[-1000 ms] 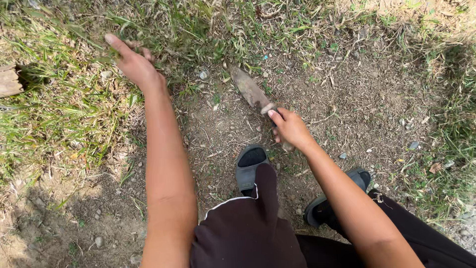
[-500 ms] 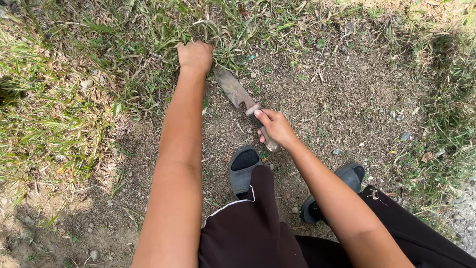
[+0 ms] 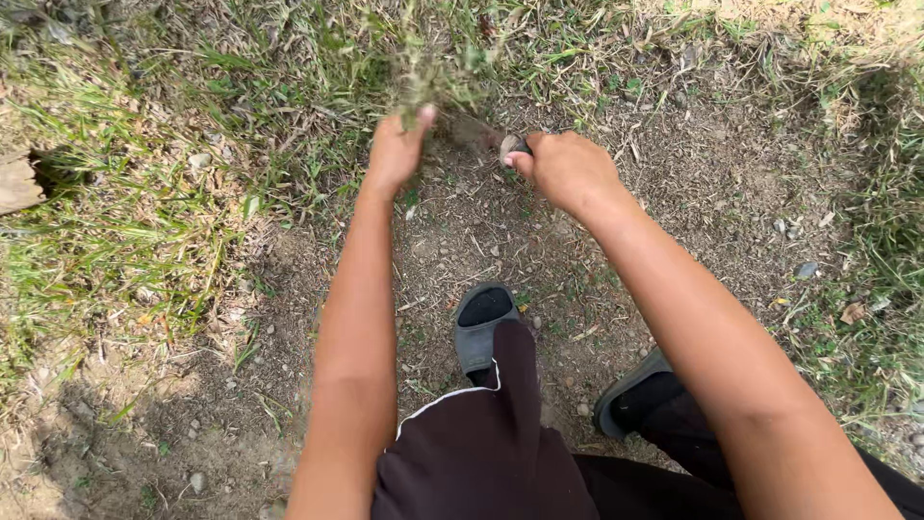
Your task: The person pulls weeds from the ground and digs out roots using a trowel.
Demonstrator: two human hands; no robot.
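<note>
While left hand (image 3: 397, 152) grips grass tuft (image 3: 428, 72) upright, right hand (image 3: 566, 169) clenches trowel (image 3: 481, 135) — blade points up-left, blurred.

Bare dirt patch (image 3: 481, 241) mid-frame, littered with dry straw and small pebbles. Green-and-dry grass (image 3: 125, 221) covers the ground's left side and runs along the top edge; thinner grass (image 3: 885, 270) on the right edge. Pale flat stone or wood piece (image 3: 17, 183) at the left edge, dark hollow just beside it. Small grey stone (image 3: 807, 271) on the dirt toward the right. Two grey slip-on sandals (image 3: 484, 327) (image 3: 630, 390) on the dirt near the bottom, dark trousers (image 3: 481, 453) with a white stripe above them.
</note>
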